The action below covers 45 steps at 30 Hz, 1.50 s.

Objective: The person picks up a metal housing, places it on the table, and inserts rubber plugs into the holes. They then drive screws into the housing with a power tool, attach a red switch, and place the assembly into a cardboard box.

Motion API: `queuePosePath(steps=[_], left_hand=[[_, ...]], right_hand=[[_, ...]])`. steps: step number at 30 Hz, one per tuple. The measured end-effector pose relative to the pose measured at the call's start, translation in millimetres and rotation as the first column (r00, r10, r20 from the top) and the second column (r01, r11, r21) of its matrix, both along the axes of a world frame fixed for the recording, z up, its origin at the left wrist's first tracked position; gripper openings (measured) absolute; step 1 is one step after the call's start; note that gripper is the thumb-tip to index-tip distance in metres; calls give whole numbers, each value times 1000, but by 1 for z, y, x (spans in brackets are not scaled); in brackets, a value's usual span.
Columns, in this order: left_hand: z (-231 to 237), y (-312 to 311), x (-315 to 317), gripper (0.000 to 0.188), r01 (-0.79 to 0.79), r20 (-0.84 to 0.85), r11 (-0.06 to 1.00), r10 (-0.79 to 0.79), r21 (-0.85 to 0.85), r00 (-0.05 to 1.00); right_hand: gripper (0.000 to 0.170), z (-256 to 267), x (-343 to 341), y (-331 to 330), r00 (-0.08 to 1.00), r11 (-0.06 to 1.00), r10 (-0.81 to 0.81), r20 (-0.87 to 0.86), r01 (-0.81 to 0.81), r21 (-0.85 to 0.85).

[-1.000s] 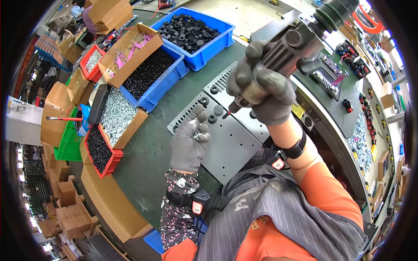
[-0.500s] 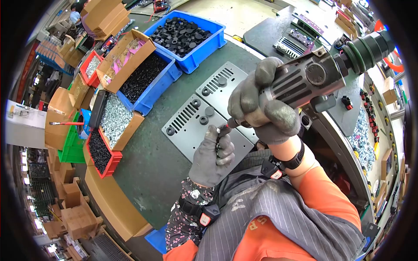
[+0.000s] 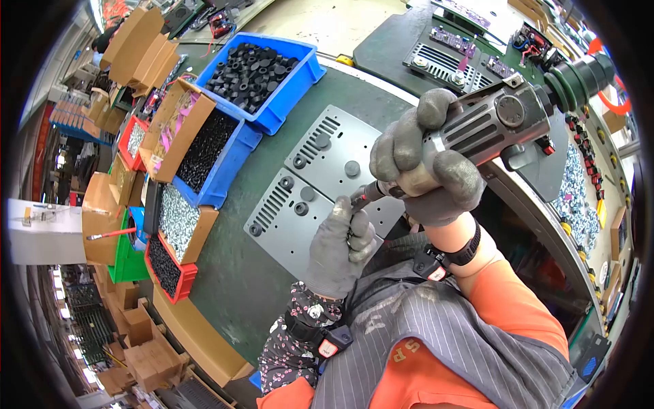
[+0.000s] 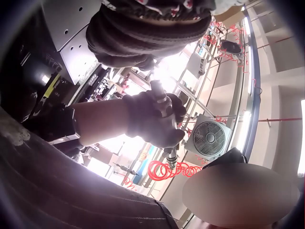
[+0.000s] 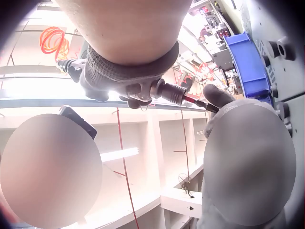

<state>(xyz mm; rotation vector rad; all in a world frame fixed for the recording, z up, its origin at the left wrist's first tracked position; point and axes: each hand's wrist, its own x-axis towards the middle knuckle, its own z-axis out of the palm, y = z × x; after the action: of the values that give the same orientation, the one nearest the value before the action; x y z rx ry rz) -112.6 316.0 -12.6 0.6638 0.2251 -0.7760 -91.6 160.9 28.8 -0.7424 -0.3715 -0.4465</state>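
In the head view the gloved right hand [image 3: 432, 160] grips a grey power screwdriver [image 3: 494, 123], its tip pointing left. The gloved left hand [image 3: 338, 249] is at that tip, thumb and forefinger pinching a small part that the fingers mostly hide; its other fingers are curled. Beneath the hands lie two grey metal plates [image 3: 279, 240] with slots, holes and several round black pieces [image 3: 302, 208] on them. The right wrist view shows the driver's bit [image 5: 202, 103], red and black, reaching the left hand's fingertips. The right hand around the driver [image 4: 164, 107] also shows in the left wrist view.
Blue bins of black caps [image 3: 276, 116] and black screws [image 3: 221, 184] stand at the upper left, beside a carton of silver screws [image 3: 194, 238] and a red bin [image 3: 180, 283]. A slotted plate with electronics [image 3: 439, 68] lies at the upper right.
The left hand has moved from over the plate's round pieces to the driver's tip, towards the right. The right hand has shifted right with the driver, which now lies closer to level.
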Motion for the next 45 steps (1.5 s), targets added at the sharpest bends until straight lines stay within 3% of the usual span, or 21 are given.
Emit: queuePosePath(steps=[3,4,5,6,7,9,10,12,15,16,19,21,23,24,27,29,31,37,39,43,45], left_hand=[[4,0,8,39,122,157,978,-149,172,976],[6,2,16,40,44,350,858,-255,512,902],[7,3,24,41,-122,472,641,-409,758,781],[4,-1,42,36,-291,660,684,-367,669,655],[4,2,61,36,-294,663,682,-370,670,651],[5,13,94,32,-423,379,127,-714,897,589],[4,11,103,32,-426,380,127,-715,896,587],[1,7,120,27,-591,340,15,-830,807,443],[-16,5,145,25,-610,348,21,-836,792,424],[-11,2,152,27,-382,268,23,-750,924,604],[-11,0,168,30,-394,211,-67,-757,917,619],[-21,3,174,33,-464,255,-60,-770,884,585],[-12,-3,171,33,-406,290,20,-731,914,617],[-6,-2,164,32,-431,357,104,-747,896,561],[-8,-5,165,34,-416,321,88,-783,905,532],[-14,-11,171,35,-419,371,141,-756,897,539],[-29,-16,180,34,-440,528,325,-688,837,498],[-26,-30,177,31,-363,485,329,-693,871,534],[-33,-29,177,27,-337,541,425,-613,840,576],[-39,-28,179,23,-388,585,438,-605,811,541],[-3,-33,172,25,-269,377,266,-721,926,582]], right_hand=[[40,-6,6,-19,999,993,41,3,-41,109],[39,-9,12,-23,998,995,-47,-30,49,83],[40,-10,19,-27,998,991,-55,-38,60,124],[41,-8,22,-31,993,990,-74,-91,84,112],[42,-6,25,-35,986,989,-94,-141,108,98],[43,-12,37,-39,988,988,-89,-127,103,112],[43,-13,42,-39,976,986,-123,-179,140,87],[42,-15,50,-40,956,984,-159,-246,172,34],[38,-18,61,-38,962,991,-124,-243,133,21],[35,-18,65,-36,963,990,-118,-243,132,42],[38,-14,73,-39,944,991,-111,-312,81,-107],[40,-13,81,-38,941,989,-124,-314,92,-113],[41,-11,93,-38,952,981,-146,-269,104,-163],[41,-7,97,-38,947,976,-155,-280,104,-189],[39,-10,115,-38,933,950,-209,-292,123,-288],[36,-15,130,-35,948,945,-208,-241,132,-299],[32,-20,144,-31,952,943,-198,-234,120,-312],[31,-27,169,-13,948,929,-190,-257,88,-360],[31,-33,173,-8,950,910,-181,-253,64,-411],[32,-37,174,-3,961,904,-42,-275,-81,-421],[32,-39,176,2,964,873,-101,-247,-34,-487]])
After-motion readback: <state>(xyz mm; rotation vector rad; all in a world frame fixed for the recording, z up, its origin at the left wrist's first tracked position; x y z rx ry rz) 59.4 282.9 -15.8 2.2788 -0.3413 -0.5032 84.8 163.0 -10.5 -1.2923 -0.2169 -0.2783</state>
